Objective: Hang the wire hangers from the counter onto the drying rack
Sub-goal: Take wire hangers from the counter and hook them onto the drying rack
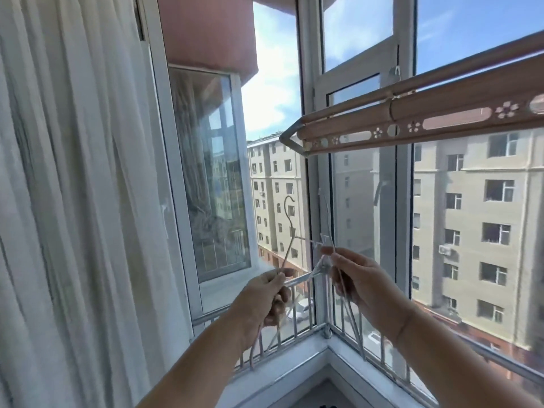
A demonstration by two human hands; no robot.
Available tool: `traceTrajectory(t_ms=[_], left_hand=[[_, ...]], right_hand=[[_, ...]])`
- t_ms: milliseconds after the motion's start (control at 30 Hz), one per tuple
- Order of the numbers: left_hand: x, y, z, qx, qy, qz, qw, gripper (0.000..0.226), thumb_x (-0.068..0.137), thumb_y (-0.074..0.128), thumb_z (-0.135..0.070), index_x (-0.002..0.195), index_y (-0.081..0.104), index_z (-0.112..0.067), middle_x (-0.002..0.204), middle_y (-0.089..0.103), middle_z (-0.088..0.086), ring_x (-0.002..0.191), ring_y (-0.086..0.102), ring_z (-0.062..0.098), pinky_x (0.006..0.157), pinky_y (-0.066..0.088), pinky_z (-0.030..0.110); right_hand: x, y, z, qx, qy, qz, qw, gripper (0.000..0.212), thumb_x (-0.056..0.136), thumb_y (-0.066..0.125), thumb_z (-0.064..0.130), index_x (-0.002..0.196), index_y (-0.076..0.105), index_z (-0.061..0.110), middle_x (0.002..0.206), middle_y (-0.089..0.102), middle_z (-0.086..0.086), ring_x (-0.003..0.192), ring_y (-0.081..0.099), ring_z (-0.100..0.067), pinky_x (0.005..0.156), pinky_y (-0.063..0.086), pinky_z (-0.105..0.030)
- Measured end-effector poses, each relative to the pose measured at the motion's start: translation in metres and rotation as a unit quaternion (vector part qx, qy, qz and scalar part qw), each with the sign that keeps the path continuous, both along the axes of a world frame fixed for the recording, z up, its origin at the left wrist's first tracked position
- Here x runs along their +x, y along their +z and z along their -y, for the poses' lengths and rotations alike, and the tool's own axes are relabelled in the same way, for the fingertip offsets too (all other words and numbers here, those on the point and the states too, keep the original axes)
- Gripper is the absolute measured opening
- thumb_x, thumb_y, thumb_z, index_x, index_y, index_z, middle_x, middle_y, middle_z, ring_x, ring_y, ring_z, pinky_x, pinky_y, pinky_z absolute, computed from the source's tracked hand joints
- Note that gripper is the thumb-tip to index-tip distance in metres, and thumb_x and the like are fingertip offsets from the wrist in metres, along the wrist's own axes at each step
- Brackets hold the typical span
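A bundle of wire hangers (319, 267) is held up in the lower middle of the frame, between both hands and in front of the window corner. The left hand (266, 301) is closed around the lower wires of the bundle, fingers curled tight, while the right hand (357, 282) pinches a wire near the necks between thumb and forefinger. One hook (289, 205) stands up clear above the left hand (a second, paler hook beside it is hard to make out against the window frame). Several thin wires trail downward past both wrists toward the window sill (297, 369). The drying rack (426, 116), a tan perforated bar with flower cut-outs, is seen at the upper right of the frame, well above the hangers and apart from them. A white curtain (67, 187) fills the left side.
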State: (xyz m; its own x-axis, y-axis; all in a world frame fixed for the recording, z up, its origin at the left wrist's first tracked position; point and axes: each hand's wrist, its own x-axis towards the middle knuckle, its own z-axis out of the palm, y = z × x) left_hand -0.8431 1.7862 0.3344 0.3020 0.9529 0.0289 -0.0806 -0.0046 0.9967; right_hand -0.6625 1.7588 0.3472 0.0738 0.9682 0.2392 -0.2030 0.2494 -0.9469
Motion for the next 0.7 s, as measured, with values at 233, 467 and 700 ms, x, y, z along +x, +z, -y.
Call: traceTrajectory(t_ms=[233,467,700], left_hand=[[0.024,0.040,-0.120,0.047,0.034,-0.028,0.998,0.021,0.100,0.039,-0.016,0.095,0.059,-0.010,0.057,0.048,0.003,0.031,0.025,0.005,0.033,0.020,0.011],[0.048,0.072,-0.206,0.116,0.021,-0.040,0.992,0.022,0.099,0.037,-0.010,0.098,0.059,-0.007,0.057,0.048,0.001,0.042,0.035,0.009,0.037,0.024,0.015],[0.051,0.093,-0.274,0.154,0.007,-0.040,0.987,0.022,0.097,0.042,-0.013,0.101,0.063,-0.010,0.060,0.049,0.002,0.049,0.037,0.010,0.038,0.027,0.017]], right_hand=[[0.025,0.041,-0.115,0.013,-0.057,0.014,0.998,0.021,0.095,0.047,0.011,0.105,0.066,0.014,0.058,0.054,0.000,0.052,0.042,-0.011,0.054,0.031,-0.024],[0.035,0.080,-0.198,0.049,-0.107,0.038,0.992,0.022,0.096,0.045,0.011,0.102,0.065,0.016,0.056,0.052,0.000,0.050,0.040,-0.011,0.051,0.031,-0.024],[0.032,0.102,-0.249,0.060,-0.145,0.059,0.986,0.024,0.096,0.043,0.012,0.097,0.066,0.019,0.059,0.052,-0.001,0.052,0.041,-0.011,0.053,0.032,-0.024]])
